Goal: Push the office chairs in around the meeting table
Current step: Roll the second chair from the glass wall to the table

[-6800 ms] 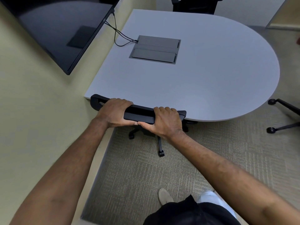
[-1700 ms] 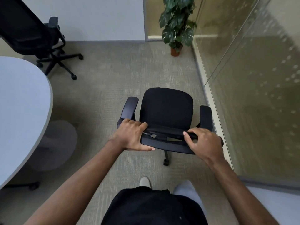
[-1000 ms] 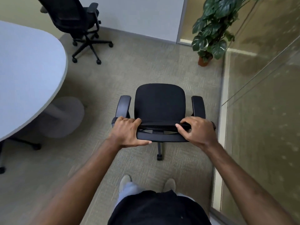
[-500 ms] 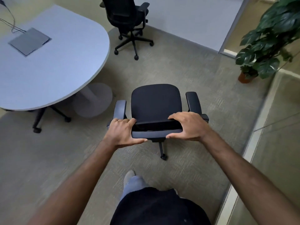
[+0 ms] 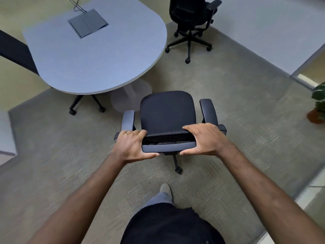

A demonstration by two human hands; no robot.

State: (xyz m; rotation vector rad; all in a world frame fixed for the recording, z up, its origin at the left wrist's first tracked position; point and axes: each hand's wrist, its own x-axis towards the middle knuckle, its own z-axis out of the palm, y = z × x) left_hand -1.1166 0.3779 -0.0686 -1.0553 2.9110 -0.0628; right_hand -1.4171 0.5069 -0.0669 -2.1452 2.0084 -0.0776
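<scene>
table top (image 5: 98, 55): pale blue-grey
table inset panel (image 5: 88, 22): darker grey
near chair (image 5: 168, 113): black seat, dark grey armrests
far chair (image 5: 190, 13): black
carpet (image 5: 246, 106): beige-green, fine woven block pattern
plant pot (image 5: 315, 117): terracotta

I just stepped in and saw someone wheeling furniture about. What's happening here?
A person is tidying a meeting room. Both hands, the left hand and the right hand, grip the top of the backrest of a black office chair, which stands on the carpet just short of the rounded end of the grey table. It is not yet tucked under. One chair's wheeled base shows beneath the table's near edge, and another chair stands apart beyond the table.
</scene>
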